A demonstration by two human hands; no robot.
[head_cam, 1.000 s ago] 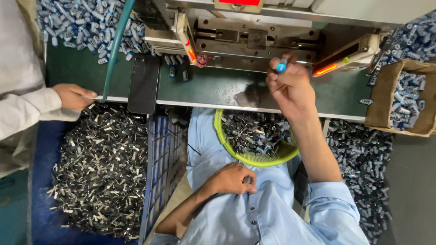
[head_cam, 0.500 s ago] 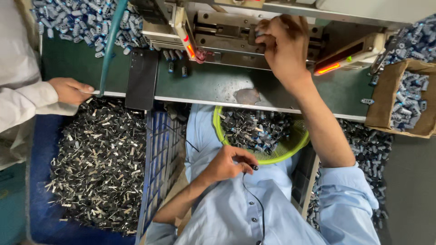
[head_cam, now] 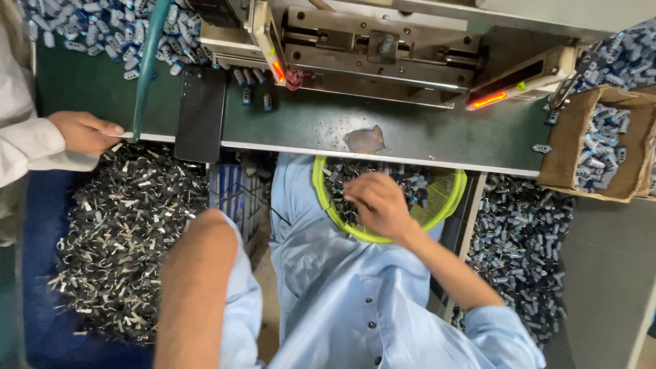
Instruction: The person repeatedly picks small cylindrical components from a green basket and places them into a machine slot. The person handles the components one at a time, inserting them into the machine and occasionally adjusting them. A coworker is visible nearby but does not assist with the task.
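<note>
right hand dipped in the green basket on the lap, fingers curled over small dark parts; grip unclear. left hand hidden. risk: basket tips, parts spill.

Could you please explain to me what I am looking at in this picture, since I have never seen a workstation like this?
The picture comes from a camera worn on a worker's head, looking straight down over their light blue shirt. The right hand reaches into a yellow-green basket of small dark parts on their lap; whether it grips one cannot be seen. The left hand is out of sight; only the left arm shows. Ahead is a green bench carrying a metal machine with glowing orange lights, a black phone and loose blue-grey parts. A cardboard box on the right holds more. On the left, a co-worker's hand rests by a heap of metal pieces.
</note>
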